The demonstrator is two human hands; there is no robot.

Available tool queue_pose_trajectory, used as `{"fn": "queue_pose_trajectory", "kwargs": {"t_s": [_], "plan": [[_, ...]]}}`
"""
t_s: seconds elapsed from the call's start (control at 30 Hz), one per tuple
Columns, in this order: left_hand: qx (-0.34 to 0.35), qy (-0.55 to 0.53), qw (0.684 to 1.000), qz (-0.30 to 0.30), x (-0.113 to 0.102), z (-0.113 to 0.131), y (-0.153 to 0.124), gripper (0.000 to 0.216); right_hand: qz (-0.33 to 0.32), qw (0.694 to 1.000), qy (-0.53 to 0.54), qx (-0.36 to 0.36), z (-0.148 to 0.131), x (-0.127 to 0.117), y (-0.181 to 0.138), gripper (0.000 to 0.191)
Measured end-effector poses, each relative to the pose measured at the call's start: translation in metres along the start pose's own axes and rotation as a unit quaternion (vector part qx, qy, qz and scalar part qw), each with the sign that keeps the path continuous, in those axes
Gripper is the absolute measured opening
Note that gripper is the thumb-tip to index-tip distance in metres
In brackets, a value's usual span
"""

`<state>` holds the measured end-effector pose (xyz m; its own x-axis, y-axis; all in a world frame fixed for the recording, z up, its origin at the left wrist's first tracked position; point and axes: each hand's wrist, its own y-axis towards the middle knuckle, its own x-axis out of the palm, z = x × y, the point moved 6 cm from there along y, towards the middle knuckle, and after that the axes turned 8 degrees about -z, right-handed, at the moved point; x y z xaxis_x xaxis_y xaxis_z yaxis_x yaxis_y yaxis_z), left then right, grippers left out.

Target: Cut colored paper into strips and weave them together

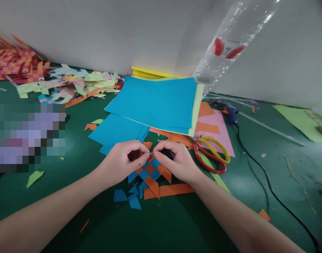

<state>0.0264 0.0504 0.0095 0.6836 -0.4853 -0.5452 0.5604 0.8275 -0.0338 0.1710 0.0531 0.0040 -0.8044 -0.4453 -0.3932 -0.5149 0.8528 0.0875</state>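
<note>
Thumb and forefinger of my left hand are pinched together. My right hand pinches the same way, its fingertips almost meeting the left ones. A tiny speck shows between them, too small to name. Directly beneath is a woven blue-and-orange paper piece with a checkered middle and pointed strip ends; my hands partly cover it. Whether the fingertips also grip its upper corner I cannot tell. Blue paper offcuts and an orange paper strip lie just in front of it.
Blue paper sheets are stacked beyond my hands. Red-and-yellow-handled scissors lie to the right, near a blue glue gun with a black cord. A plastic bottle leans behind. Woven paper pieces and scraps pile up back left.
</note>
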Motion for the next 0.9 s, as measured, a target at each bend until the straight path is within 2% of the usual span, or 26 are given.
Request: {"fn": "queue_pose_trajectory", "kwargs": {"t_s": [0.9], "plan": [[0.021,-0.002,1.0,-0.01,0.0022,-0.0009,0.0009,0.02,-0.01,1.0,-0.004,0.008,0.0024,0.0014,0.0003,0.007]]}}
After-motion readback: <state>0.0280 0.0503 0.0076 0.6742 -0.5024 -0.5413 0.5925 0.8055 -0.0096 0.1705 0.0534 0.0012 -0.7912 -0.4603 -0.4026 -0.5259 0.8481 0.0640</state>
